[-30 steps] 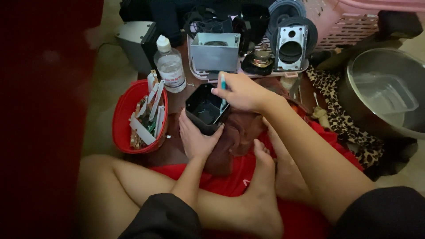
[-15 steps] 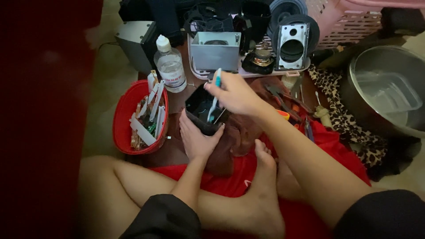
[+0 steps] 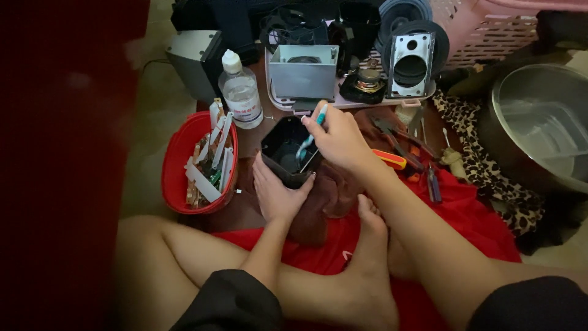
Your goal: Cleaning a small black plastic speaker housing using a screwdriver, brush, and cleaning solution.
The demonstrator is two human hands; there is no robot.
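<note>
The right hand pinches a teal-handled brush, probably a toothbrush, its head dipped inside a black open box. The left hand cups the box from below, tilting its opening upward over a brown cloth. A red basket of parts sits nearby.

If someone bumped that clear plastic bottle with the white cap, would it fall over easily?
Probably yes. The bottle stands upright, tall for its narrow base, so a sideways knock would likely tip it. Its round body suggests it would then roll. It looks like thin plastic, so probably light; how full it is cannot be told.
</note>
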